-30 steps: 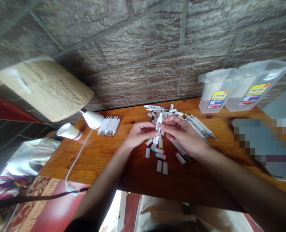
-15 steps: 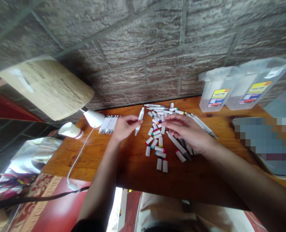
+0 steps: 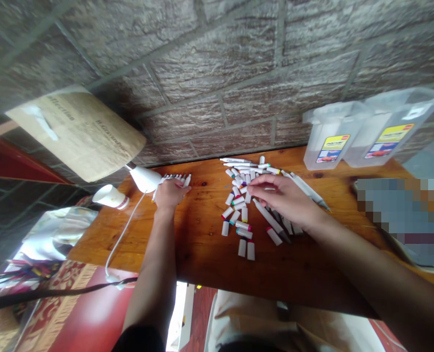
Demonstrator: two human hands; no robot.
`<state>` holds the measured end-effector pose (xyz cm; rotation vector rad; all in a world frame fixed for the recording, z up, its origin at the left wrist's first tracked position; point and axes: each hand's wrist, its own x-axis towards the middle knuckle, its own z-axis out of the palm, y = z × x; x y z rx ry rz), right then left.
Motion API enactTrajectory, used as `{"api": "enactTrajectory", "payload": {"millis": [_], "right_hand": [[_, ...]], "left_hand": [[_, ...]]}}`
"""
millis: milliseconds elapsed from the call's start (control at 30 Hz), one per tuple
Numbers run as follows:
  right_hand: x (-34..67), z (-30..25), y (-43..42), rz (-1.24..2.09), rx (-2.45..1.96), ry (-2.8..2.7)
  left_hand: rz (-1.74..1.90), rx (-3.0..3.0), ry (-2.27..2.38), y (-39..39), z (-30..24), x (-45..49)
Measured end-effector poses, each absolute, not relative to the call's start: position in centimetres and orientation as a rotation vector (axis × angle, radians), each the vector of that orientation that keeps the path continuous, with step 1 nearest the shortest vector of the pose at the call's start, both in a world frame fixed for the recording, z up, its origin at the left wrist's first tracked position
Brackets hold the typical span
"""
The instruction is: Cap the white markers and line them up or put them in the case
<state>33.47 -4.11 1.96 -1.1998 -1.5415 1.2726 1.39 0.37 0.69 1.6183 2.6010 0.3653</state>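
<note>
My left hand (image 3: 170, 195) is closed on a white marker (image 3: 187, 180) at the right end of a row of white markers (image 3: 175, 176). The hand and wrist cover most of that row. My right hand (image 3: 285, 198) hovers over a scatter of white marker caps with coloured ends, its fingers curved and thumb and forefinger a little apart. Nothing shows between them. Just below its fingertips lies a white cap (image 3: 248, 197). Under the palm an uncapped marker (image 3: 268, 216) rests at a slant, with more markers partly hidden by the hand.
A lamp with a paper shade (image 3: 81, 132) and white base stands at the left, its white cord (image 3: 123, 234) crossing the table. Beside it a paper cup (image 3: 110, 196) leans. Two clear plastic boxes (image 3: 373, 139) stand back right against the stone wall. Loose markers (image 3: 307, 188) lie nearby.
My left hand has carried the marker leftward from beside the caps to the end of the marker row. The right hand has barely moved.
</note>
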Motion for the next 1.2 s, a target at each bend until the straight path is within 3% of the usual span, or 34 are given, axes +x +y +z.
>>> {"api": "enactTrajectory", "payload": {"millis": [133, 300, 933, 1067, 1200], "right_hand": [[33.7, 1.7, -4.4, 0.575, -1.403, -2.104], [33.7, 1.9, -4.9, 0.344, -1.648, -2.367], [32.7, 2.0, -5.8, 0.265, -1.694, -2.524], [32.8, 2.1, -5.5, 0.444, -1.675, -2.433], [33.7, 2.5, -4.6, 0.819, -1.451, -2.149]], "left_hand": [[0.367, 1.589, 2.62, 0.4, 0.6, 1.1], [0.415, 1.617, 2.615, 0.4, 0.5, 0.8], [0.455, 1.62, 2.636, 0.3, 0.6, 1.2], [0.731, 1.783, 2.494, 0.7, 0.3, 2.1], [1.122, 1.927, 1.938, 0.6, 0.0, 5.1]]}}
